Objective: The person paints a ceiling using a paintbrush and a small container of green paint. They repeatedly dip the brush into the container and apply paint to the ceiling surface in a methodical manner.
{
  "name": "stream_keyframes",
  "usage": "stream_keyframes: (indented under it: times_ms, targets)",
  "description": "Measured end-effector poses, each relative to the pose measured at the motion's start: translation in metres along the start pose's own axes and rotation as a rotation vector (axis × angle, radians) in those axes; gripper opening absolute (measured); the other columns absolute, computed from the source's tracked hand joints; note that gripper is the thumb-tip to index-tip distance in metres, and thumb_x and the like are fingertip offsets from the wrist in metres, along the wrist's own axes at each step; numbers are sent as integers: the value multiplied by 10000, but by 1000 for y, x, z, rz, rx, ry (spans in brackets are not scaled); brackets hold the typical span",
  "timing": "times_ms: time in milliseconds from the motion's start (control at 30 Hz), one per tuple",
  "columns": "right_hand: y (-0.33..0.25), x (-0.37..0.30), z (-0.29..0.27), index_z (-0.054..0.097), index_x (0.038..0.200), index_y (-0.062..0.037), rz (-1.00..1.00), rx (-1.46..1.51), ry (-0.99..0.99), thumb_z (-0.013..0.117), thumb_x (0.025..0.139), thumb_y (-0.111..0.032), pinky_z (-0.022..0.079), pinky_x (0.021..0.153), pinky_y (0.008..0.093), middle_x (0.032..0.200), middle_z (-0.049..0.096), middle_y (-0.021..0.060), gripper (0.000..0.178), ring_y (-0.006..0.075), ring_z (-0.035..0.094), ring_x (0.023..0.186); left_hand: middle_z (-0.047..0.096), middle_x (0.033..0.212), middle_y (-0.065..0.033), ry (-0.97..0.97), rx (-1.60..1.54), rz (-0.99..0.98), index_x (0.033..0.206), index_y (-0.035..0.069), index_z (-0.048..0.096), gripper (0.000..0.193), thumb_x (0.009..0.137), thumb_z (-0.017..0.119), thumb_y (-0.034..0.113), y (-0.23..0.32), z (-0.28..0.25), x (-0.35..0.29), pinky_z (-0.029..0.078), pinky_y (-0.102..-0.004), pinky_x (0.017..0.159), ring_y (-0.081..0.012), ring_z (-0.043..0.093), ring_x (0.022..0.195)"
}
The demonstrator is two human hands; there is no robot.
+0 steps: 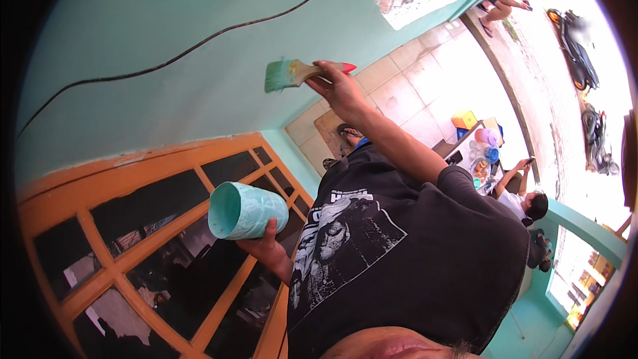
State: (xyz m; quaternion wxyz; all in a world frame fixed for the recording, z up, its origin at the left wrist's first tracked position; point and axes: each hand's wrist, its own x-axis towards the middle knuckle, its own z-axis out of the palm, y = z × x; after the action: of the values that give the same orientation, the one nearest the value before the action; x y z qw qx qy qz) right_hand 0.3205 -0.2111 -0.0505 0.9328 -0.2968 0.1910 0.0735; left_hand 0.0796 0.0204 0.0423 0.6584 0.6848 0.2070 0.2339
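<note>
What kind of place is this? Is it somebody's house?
Probably the porch of a house beside a street. There is a turquoise wall, an orange window frame, a tiled floor and parked motorbikes outside.

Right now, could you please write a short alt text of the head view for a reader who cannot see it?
A person's right hand holds a paintbrush loaded with turquoise paint against a turquoise wall, while the left hand holds a paint-smeared cup. Below the wall is an orange-framed window; a seated person is further off.
</note>
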Motion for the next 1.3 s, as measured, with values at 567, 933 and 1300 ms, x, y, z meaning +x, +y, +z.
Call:
stream_keyframes:
  times_ms: [567, 933, 1300]
  targets:
    - [-20, 22, 127, 583, 1112, 75, -554, 126, -365, 623, 1020, -142, 541, 1083, 449, 1307, 623, 262, 239, 333, 626, 1225, 618, 1284, -138, -52, 111, -12, 1401, -13, 486, 944, 598, 945, 177, 20, 10, 16, 488, -420, 1050, -263, 627, 1166]
    - [3, 48, 127, 656, 1116, 97, -685, -57, -347, 644, 1012, -117, 585, 1006, 397, 1166, 695, 209, 238, 285, 692, 1092, 602, 1288, -141, 11, 136, -62, 1408, -18, 469, 940, 610, 942, 131, 21, 11, 7, 479, -418, 1053, -264, 616, 1168]
    - [33, 41, 73, 665, 1184, 85, -594, -201, -149, 657, 1011, -152, 618, 928, 374, 1090, 698, 157, 293, 237, 704, 1034, 583, 1306, -142, 97, 152, -59, 1410, -20, 457, 954, 607, 947, 139, 12, 5, 2, 465, -416, 1058, -265, 595, 1193]
